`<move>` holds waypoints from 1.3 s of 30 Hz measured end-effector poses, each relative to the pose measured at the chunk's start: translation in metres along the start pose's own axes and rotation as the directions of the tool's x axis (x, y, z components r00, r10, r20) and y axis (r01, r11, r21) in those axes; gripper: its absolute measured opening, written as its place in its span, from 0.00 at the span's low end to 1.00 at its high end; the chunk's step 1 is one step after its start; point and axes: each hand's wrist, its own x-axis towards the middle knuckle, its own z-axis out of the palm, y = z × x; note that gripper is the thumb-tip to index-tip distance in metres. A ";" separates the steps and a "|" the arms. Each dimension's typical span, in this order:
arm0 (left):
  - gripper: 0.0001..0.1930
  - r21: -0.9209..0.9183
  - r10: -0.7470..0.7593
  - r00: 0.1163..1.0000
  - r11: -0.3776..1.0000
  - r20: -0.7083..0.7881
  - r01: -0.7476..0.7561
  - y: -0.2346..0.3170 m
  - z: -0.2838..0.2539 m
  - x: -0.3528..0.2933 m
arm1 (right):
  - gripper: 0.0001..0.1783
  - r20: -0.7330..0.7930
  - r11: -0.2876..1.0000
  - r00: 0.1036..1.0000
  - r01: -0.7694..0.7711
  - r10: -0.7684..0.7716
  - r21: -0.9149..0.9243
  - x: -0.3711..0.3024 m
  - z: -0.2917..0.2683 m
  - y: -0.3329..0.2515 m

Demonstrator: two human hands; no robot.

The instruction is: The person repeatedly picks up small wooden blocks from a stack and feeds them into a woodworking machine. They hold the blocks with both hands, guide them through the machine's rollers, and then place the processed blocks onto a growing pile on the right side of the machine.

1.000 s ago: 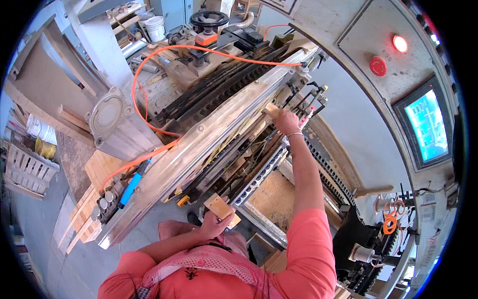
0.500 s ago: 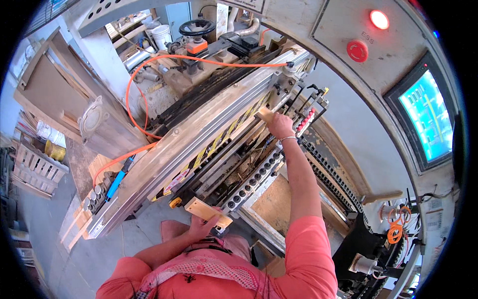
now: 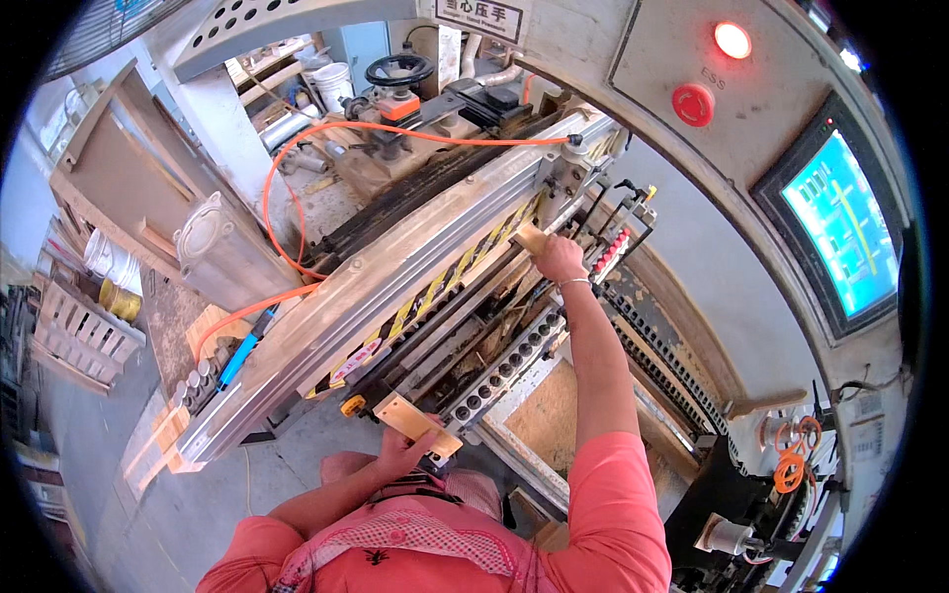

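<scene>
My left hand (image 3: 403, 454) is closed on the near end of a short pale wooden board (image 3: 403, 413), close to my body at the front of the machine. Farther off, my right arm is stretched out and my right hand (image 3: 561, 260) is closed around a smaller-looking wooden piece (image 3: 531, 238). That piece is partly hidden by the hand. Both pieces are at the long machine bed, beside a yellow-and-black striped strip (image 3: 435, 289). A row of round black cups (image 3: 501, 371) runs along a pale rail between my two hands.
A metal beam (image 3: 395, 240) crosses on the left, with an orange hose (image 3: 265, 198) looping over it. At the right stand a lit touch screen (image 3: 845, 219) and a red stop button (image 3: 693, 105). Sawdust and scraps lie inside the machine. A black cable chain (image 3: 682, 395) runs at the right.
The whole view has shifted slightly as my head moved. Both hands keep hold of their wooden pieces in about the same places on the machine.
</scene>
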 end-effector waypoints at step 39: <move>0.09 -0.110 -0.039 0.999 0.993 -0.037 0.035 0.006 0.004 0.003 | 0.18 0.006 0.989 0.992 -0.123 0.122 0.077 -0.012 -0.001 -0.013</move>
